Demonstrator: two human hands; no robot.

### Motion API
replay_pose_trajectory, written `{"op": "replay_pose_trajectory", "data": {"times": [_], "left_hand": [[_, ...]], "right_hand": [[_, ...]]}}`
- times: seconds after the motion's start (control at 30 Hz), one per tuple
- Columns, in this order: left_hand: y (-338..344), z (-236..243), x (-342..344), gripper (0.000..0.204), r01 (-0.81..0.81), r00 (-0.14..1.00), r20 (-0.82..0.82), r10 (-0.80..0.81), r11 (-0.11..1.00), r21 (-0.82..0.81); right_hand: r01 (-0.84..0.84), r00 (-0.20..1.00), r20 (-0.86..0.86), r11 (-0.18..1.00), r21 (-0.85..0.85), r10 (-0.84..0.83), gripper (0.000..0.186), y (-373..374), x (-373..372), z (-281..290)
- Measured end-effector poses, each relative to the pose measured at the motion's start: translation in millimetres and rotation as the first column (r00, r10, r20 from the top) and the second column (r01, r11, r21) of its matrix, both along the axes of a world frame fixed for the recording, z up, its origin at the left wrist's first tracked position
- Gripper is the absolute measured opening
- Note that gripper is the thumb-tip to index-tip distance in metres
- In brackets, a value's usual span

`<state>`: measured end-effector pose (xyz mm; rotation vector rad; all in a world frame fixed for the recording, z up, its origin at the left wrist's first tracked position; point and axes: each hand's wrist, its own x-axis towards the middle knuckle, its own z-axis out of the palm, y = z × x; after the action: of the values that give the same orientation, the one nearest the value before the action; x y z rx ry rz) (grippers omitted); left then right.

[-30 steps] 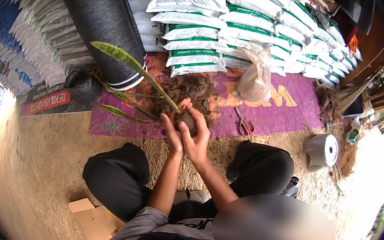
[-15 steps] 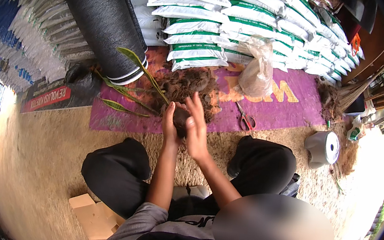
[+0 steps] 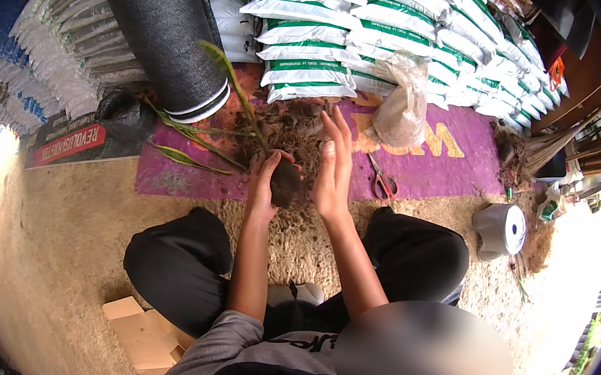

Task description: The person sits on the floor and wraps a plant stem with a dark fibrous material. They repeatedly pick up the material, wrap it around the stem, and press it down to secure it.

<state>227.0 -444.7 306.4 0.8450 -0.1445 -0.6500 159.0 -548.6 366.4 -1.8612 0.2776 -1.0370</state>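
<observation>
My left hand (image 3: 264, 185) is closed around a dark brown ball of soil (image 3: 286, 184). One long green snake plant leaf (image 3: 236, 91) with yellow edges rises from the top of that hand, tilted to the far left; its base is hidden by my fingers. Apart from the ball, my right hand (image 3: 334, 173) is raised just to its right, fingers stretched out and palm turned toward it. Beyond both hands, a loose heap of brown soil and fibre (image 3: 288, 130) lies on the purple banner (image 3: 458, 172). More yellow-edged leaves (image 3: 189, 156) lie to the left of my left hand.
Red-handled scissors (image 3: 382, 182) and a clear plastic bag (image 3: 403, 110) are on the banner at right. A grey pot (image 3: 499, 231) lies farther right. White sacks (image 3: 309, 44) are stacked behind, beside a black roll of mesh (image 3: 156, 23). Flattened cardboard (image 3: 143, 332) lies near left.
My right hand has drawn away from the soil ball to the right and opened flat. My left hand still holds the ball, which is now more exposed.
</observation>
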Motion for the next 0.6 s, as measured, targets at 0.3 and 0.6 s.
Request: {"op": "replay_pose_trajectory", "data": {"times": [0.3, 0.6], "left_hand": [[-18, -4, -22, 0.031, -0.046, 0.995, -0.093, 0.046, 0.999, 0.0], [-9, -8, -13, 0.017, -0.036, 0.932, -0.361, -0.023, 0.987, -0.154]], "right_hand": [[-0.119, 0.971, -0.234, 0.958, -0.261, 0.056, 0.077, 17, 8, -25], [0.058, 0.995, 0.08, 0.998, -0.039, -0.054, 0.077, -12, -7, -30]]}}
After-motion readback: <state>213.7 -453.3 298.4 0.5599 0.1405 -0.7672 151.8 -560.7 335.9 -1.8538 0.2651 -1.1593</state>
